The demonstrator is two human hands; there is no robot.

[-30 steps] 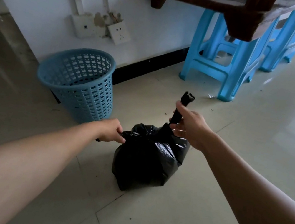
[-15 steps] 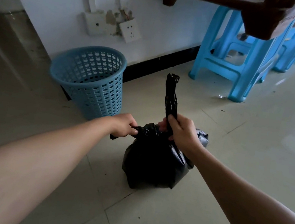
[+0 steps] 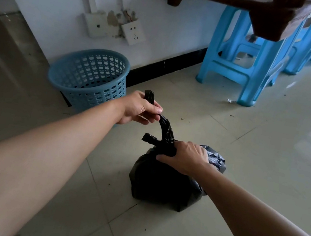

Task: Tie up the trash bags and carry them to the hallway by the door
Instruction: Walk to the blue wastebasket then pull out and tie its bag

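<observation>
Pale tiled floor (image 3: 244, 174), blue basket (image 3: 89, 78) by the wall; left hand (image 3: 139, 109) grips the black bag (image 3: 160, 182)'s twisted strip, right hand (image 3: 185, 156) clamps its neck.

Trash bag (image 3: 160, 182) neck hidden under right hand (image 3: 185, 156); brown furniture (image 3: 270, 15) cropped above.

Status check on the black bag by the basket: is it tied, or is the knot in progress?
Done: the trash bag stands on the floor beside the basket, neck gathered. In hand: the left hand pulls one twisted tail up, the right hand grips the neck; a second tail sticks out there, so the knot looks unfinished. Left: tighten it, then carry the bag to the hallway, not in view.
</observation>
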